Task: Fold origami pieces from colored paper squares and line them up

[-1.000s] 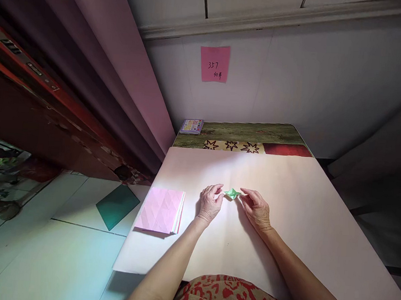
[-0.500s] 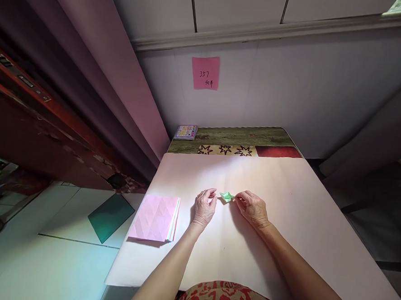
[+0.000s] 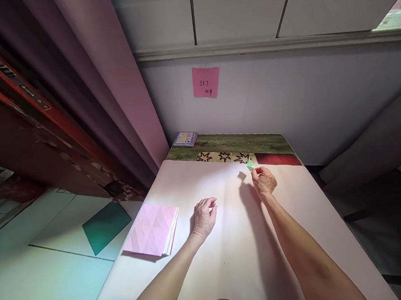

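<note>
Over the far part of the white sheet, my right hand [image 3: 265, 181] pinches a small green folded paper piece [image 3: 250, 164] between thumb and fingertips. The piece is held up off the sheet, and its shadow falls to the lower left. My left hand [image 3: 205, 215] rests on the sheet near the middle with loosely curled fingers. A small gap shows between its thumb and fingers, and nothing is in it. To its left lies a stack of coloured paper squares [image 3: 151, 230], with a creased pink sheet on top.
The white sheet [image 3: 192, 181] covers most of the table. Along the far edge show a green wood-patterned strip [image 3: 235, 141] and a small stack of cards [image 3: 186, 138]. A pink note [image 3: 204, 82] hangs on the wall. A dark green square [image 3: 106, 228] lies on the floor at left.
My right hand has moved away towards the far edge, lifting the green folded paper with it. My left hand stays at about the same place on the sheet. The view has tilted slightly up.
</note>
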`<state>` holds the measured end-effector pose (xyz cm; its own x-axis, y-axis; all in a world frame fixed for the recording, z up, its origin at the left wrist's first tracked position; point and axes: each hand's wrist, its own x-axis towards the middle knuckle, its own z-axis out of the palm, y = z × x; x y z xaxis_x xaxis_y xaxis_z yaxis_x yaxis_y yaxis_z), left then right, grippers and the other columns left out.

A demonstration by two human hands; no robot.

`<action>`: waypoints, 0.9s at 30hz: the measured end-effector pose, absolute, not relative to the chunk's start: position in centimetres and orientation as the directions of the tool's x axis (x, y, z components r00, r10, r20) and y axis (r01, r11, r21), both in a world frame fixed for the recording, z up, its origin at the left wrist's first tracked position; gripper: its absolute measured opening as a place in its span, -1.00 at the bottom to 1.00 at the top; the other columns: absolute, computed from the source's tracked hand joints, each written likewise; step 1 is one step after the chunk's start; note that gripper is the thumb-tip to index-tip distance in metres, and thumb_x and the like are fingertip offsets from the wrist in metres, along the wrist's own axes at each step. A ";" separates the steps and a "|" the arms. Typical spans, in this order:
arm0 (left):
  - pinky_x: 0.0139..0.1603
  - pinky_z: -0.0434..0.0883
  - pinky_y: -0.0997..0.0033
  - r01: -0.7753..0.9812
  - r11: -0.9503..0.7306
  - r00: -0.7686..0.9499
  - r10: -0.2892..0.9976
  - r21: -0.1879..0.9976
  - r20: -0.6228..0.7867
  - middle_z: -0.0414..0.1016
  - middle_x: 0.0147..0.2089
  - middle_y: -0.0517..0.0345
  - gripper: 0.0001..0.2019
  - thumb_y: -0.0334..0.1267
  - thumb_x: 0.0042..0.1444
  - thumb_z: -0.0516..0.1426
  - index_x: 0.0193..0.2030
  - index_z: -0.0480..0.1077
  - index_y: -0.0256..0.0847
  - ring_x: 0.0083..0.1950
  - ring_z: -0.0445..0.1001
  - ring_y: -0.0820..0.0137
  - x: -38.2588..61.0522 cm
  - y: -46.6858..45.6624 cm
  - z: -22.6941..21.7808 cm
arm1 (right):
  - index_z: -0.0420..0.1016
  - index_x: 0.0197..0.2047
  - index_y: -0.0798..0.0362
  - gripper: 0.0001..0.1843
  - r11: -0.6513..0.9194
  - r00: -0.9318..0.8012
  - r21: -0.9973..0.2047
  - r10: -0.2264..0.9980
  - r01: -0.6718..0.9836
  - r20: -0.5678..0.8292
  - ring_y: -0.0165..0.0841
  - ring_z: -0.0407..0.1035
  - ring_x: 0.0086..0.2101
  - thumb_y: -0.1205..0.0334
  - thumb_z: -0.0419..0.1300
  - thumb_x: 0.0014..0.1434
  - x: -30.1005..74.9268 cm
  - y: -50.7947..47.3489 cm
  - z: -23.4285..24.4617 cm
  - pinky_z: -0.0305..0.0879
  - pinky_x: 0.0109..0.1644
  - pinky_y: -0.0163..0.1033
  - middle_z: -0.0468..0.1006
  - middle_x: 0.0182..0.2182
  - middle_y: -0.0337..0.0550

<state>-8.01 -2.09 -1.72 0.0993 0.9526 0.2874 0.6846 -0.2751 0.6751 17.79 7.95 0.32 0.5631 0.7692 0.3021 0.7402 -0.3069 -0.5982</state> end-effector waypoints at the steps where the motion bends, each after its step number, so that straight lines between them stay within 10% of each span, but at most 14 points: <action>1: 0.01 0.36 0.23 0.688 -0.278 0.102 0.952 0.670 0.290 0.54 -0.20 0.17 -0.79 -0.44 0.15 0.13 -0.09 0.42 -0.13 -0.11 0.49 0.33 -8.0 -2.1 -1.7 | 0.56 -0.34 0.03 -0.74 -0.320 0.572 -0.592 0.762 0.740 0.303 -0.39 0.27 -0.43 0.07 0.12 0.20 17.9 8.9 0.2 -0.08 -0.39 -0.30 0.57 -0.33 -0.17; 13: 0.00 0.31 0.25 0.754 -0.298 0.155 0.947 0.586 0.283 0.54 -0.18 0.17 -0.85 -0.37 0.20 0.13 -0.14 0.47 -0.09 -0.08 0.47 0.31 -7.9 -2.1 -1.3 | 0.60 -0.29 -0.01 -0.70 -0.337 0.547 -0.562 0.797 0.755 0.257 -0.35 0.33 -0.41 -0.01 0.14 0.20 16.7 12.7 -2.1 -0.10 -0.42 -0.27 0.60 -0.30 -0.14; 19: 0.03 0.33 0.24 0.796 -0.303 0.183 0.946 0.523 0.268 0.54 -0.14 0.16 -0.90 -0.29 0.18 0.18 -0.17 0.48 -0.08 -0.05 0.46 0.30 -8.0 -2.2 -1.2 | 0.47 0.09 0.00 -0.47 -0.318 0.525 -0.586 0.822 0.746 0.222 -0.24 0.46 -0.25 -0.17 0.02 0.26 19.1 7.5 -1.9 0.23 -0.23 -0.21 0.62 -0.15 -0.09; 27: 0.46 -0.10 -0.01 0.914 -0.316 0.276 0.944 0.253 0.182 -0.01 0.49 0.08 -0.27 0.22 0.16 0.07 0.42 0.08 0.02 0.48 -0.06 0.12 -6.5 -2.3 -1.4 | 0.11 0.39 0.13 -0.04 -0.490 0.509 -0.166 0.854 0.856 0.102 0.14 -0.09 0.31 -0.42 -0.21 0.18 26.3 -7.0 -4.8 -0.22 0.28 0.33 0.15 0.33 0.19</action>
<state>-6.55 -2.31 -1.37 0.2760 0.9438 0.1821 0.9143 -0.3162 0.2530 26.34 -6.95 -4.75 0.5095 0.8544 0.1024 0.8556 -0.4904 -0.1656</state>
